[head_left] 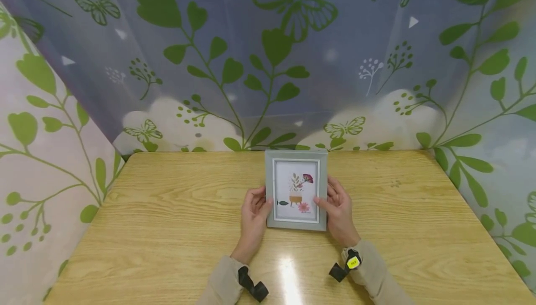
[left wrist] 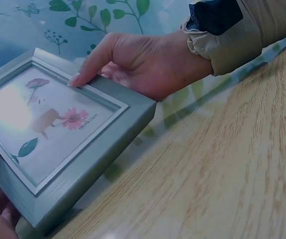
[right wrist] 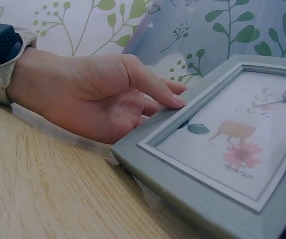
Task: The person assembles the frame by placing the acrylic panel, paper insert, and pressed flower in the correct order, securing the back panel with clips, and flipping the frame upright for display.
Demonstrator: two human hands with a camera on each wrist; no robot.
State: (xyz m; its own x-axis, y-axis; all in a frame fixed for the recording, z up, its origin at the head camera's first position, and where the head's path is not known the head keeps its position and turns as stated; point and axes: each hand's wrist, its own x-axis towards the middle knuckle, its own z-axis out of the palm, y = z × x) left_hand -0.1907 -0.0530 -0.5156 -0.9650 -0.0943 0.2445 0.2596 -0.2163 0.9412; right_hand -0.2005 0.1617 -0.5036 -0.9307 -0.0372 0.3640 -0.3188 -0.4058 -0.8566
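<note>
Both hands hold a grey-green picture frame (head_left: pixel 296 155) with a white inner border, tilted up above the table. Its left side is gripped by my left hand (head_left: pixel 253 214), thumb on the front and fingers going behind. On the opposite side my right hand (head_left: pixel 341 214) grips likewise, its thumb reaching over the inner border. Behind the frame's front lies a white picture with a printed plant pot on legs (head_left: pixel 295 198), a dark red flower (head_left: pixel 307 179), a pink flower (right wrist: pixel 242 155) and a green leaf (left wrist: pixel 28 148). The fingertips behind the frame are hidden.
A wood-grain table (head_left: pixel 176 230) spreads under the hands. Hanging cloth (head_left: pixel 234 63) with leaves and butterflies encloses its back and sides. Black straps (head_left: pixel 252 285) sit on both wrists, over beige sleeves. Light glares off the table's front.
</note>
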